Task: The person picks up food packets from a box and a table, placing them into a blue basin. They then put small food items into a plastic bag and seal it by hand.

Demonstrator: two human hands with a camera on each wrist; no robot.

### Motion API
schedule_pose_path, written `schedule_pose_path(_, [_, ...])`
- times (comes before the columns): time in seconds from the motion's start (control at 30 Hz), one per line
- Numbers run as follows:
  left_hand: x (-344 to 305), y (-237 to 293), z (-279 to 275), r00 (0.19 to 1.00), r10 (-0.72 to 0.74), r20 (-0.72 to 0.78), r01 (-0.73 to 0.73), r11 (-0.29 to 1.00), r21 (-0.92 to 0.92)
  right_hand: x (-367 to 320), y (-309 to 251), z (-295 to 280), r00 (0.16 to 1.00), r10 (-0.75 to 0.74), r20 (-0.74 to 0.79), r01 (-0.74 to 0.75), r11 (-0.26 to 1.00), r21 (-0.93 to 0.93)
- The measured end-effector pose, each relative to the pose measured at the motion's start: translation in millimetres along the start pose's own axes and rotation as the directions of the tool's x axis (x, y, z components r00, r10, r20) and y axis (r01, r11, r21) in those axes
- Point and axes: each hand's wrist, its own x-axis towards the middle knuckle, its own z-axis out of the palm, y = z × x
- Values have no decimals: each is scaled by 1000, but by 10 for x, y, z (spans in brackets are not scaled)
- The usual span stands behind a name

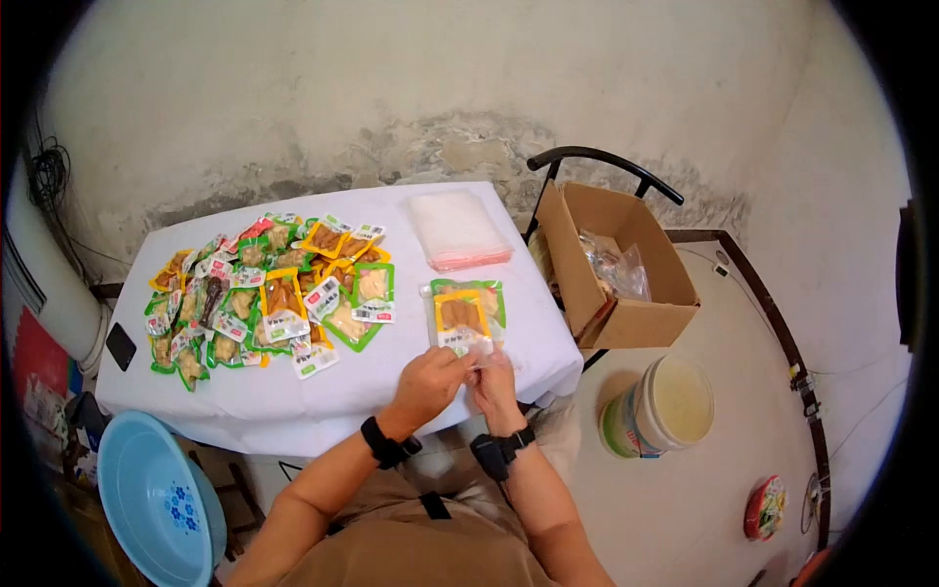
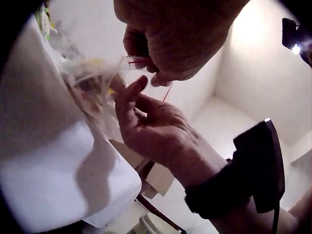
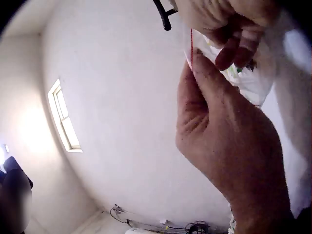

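Note:
In the head view, a clear zip bag lies at the table's front right, with a yellow-edged food packet over a green-edged packet inside. Both hands are at the bag's near end. My left hand pinches its edge between thumb and forefinger, as the right wrist view shows, where a red zip line runs up from the thumb. With fingers curled, my right hand holds the same edge beside it. The left wrist view has the right hand just below the left hand.
Many food packets are heaped on the white-clothed table. Behind the bag lies a stack of clear bags. A phone rests at the left edge. Around stand a cardboard box, a bucket and a blue basin.

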Motion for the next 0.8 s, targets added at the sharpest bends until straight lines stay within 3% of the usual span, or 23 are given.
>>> schedule_pose_path(0.07, [16, 20, 12, 1000, -17, 7, 17, 1000, -8, 93, 103, 54, 998, -46, -30, 48, 997, 66])
schedule_pose_path(0.13, [26, 3, 38, 999, 6, -49, -8, 1000, -27, 188, 123, 209, 957, -77, -280, 98, 994, 59])
schedule_pose_path(0.37, [10, -29, 55, 999, 38, -14, -38, 999, 2, 221, 92, 187, 961, -76, -264, 61, 996, -63])
schedule_pose_path(0.43, [-48, -70, 58, 999, -39, 35, 37, 998, 46, 63, 33, 115, 984, -175, -37, 169, 976, -137])
schedule_pose_path(0.47, [-83, -83, 35, 999, -39, 35, 37, 998, 45, -142, 30, 80, 980, -167, -110, 125, 941, -313])
schedule_pose_path(0.5, [-117, -96, 4, 991, -86, 102, 79, 994, 78, -274, 44, -68, 980, -168, -111, 126, 941, -315])
schedule_pose_path(0.53, [-143, -103, -22, 977, -135, 166, 118, 987, 112, -409, 26, -248, 979, -204, -7, 156, 771, -617])
schedule_pose_path(0.57, [-156, -84, -53, 977, -135, 166, 118, 987, 108, -489, -15, -377, 974, -201, 101, 192, 507, -841])
schedule_pose_path(0.6, [-164, -50, -90, 972, -135, 194, 113, 986, 122, -560, -91, -417, 974, -202, 99, 190, 504, -843])
schedule_pose_path(0.67, [-192, -35, -112, 965, -137, 224, 110, 985, 131, -780, -276, -374, 832, -527, 172, 272, 118, -955])
schedule_pose_path(0.7, [-211, -40, -117, 968, -114, 226, 75, 982, 174, -812, -379, -289, 833, -526, 169, 268, 117, -956])
schedule_pose_path(0.77, [-263, -71, -111, 969, -91, 231, 40, 975, 216, -755, -588, -97, 632, -621, 463, 298, -356, -886])
schedule_pose_path(0.8, [-289, -122, -81, 966, -81, 246, 20, 970, 241, -702, -580, -150, 702, -527, 480, 327, -360, -874])
